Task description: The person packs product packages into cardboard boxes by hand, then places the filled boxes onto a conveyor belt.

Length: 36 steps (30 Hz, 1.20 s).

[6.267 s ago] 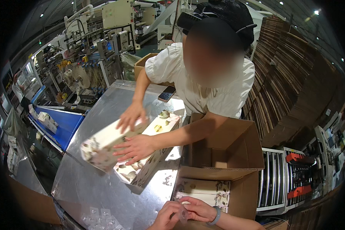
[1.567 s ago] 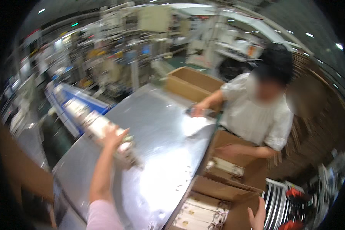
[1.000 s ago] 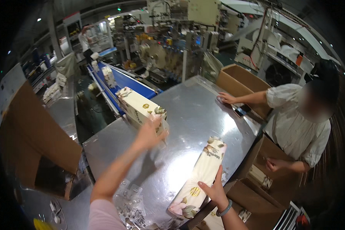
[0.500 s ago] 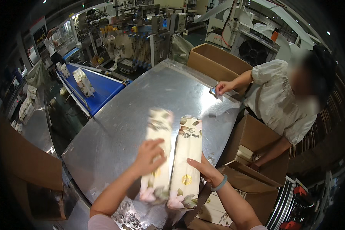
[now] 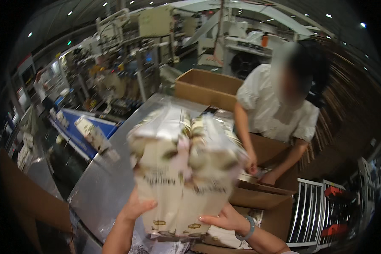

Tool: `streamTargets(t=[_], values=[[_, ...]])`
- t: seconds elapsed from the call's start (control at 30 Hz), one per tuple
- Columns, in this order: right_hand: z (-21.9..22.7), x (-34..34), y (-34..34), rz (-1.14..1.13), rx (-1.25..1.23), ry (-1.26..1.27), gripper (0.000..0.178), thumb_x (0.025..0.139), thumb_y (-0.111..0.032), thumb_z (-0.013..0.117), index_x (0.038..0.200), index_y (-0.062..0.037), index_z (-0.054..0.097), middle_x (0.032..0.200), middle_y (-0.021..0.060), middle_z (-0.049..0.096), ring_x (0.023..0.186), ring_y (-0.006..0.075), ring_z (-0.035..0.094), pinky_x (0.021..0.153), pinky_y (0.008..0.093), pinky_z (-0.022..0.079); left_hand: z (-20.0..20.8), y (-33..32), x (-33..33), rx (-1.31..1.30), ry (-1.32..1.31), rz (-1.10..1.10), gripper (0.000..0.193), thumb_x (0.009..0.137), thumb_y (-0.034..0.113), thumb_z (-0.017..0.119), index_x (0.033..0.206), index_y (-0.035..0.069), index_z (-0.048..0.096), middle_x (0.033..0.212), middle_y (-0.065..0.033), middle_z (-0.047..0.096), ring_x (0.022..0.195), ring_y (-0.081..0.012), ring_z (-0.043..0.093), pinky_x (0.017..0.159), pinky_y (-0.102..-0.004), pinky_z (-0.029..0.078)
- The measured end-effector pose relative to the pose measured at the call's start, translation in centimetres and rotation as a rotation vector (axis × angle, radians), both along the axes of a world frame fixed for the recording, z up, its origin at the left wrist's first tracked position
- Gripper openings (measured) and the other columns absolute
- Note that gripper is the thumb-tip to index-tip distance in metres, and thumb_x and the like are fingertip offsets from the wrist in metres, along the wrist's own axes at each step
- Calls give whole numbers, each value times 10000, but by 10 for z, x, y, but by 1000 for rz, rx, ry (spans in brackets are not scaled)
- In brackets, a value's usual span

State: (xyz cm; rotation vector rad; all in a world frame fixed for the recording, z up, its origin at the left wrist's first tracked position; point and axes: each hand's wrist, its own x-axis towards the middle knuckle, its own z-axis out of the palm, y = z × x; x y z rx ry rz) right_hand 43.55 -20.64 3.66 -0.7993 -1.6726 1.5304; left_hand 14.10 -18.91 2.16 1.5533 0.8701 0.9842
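Note:
Two long cream packs with a leaf and flower print, apparently wrapped tissue, are held up side by side and tilted, their far ends raised. The left pack [image 5: 158, 194] and the right pack [image 5: 211, 173] press together, smeared by motion. My left hand [image 5: 136, 206] grips the outer left side, thumb on the front face. On the other side, my right hand [image 5: 225, 220] wears a bracelet and clasps the right pack, thumb in front; its other fingers are mostly hidden. Below the right hand, an open carton [image 5: 279, 211] contains similar packs [image 5: 224, 238].
Under the packs lies a metal table [image 5: 108, 180]. A blue conveyor belt [image 5: 78, 139] at left carries another pack [image 5: 91, 132]. Across the table, a person in a white shirt [image 5: 279, 101] reaches into a carton. Another carton [image 5: 207, 84] stands behind; a roller conveyor [image 5: 311, 207] is at right.
Both packs have been lifted off the table and tilted up, now pressed together between my hands. My view has risen. The co-worker's hand has moved from the table to the carton.

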Motion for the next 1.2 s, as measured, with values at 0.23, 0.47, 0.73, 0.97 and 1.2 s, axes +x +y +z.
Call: streamTargets(t=[0.23, 0.47, 0.73, 0.97, 1.2], values=[[24, 110, -153, -223, -180, -125, 441, 848, -181, 626, 1221, 4, 481, 1178, 97, 535, 1057, 164, 488, 930, 314, 388, 90, -32, 140, 323, 209, -444, 994, 690, 408, 719, 1412, 3, 170, 1440, -198, 202, 1319, -308, 220, 1060, -397, 207], [-98, 99, -192, -583, -437, 217, 432, 902, -283, 555, 1173, 49, 495, 1138, 139, 590, 1048, 188, 539, 878, 306, 422, 49, 20, 273, -15, 562, -905, 971, 711, 453, 695, 1418, 11, 197, 1442, -196, 259, 1328, -281, 272, 1070, -327, 217], [-124, 98, -152, -664, -1275, 841, 427, 914, -100, 495, 1243, 96, 307, 1296, 286, 359, 1193, 391, 419, 1025, 461, 380, -183, 14, 354, 54, 1227, -1097, 930, 713, 691, 555, 1389, 99, 316, 1292, -240, 461, 1192, -359, 452, 1017, -401, 345], [-150, 99, -88, 276, -597, -408, 548, 941, -328, 460, 1345, 12, 310, 1245, 183, 492, 1140, 227, 511, 916, 402, 443, -109, 47, 302, 267, 790, -841, 639, 874, 392, 511, 1370, 42, 313, 1310, -195, 456, 1156, -355, 478, 986, -384, 383], [-225, 83, -98, 460, -444, -688, 642, 863, -286, 545, 1405, -66, 279, 910, 75, 609, 711, 157, 499, 563, 280, 431, -28, 217, -36, 99, 1156, 776, 626, 793, 550, 539, 1309, 208, 443, 1436, -169, 279, 1276, -403, 311, 969, -532, 355]])
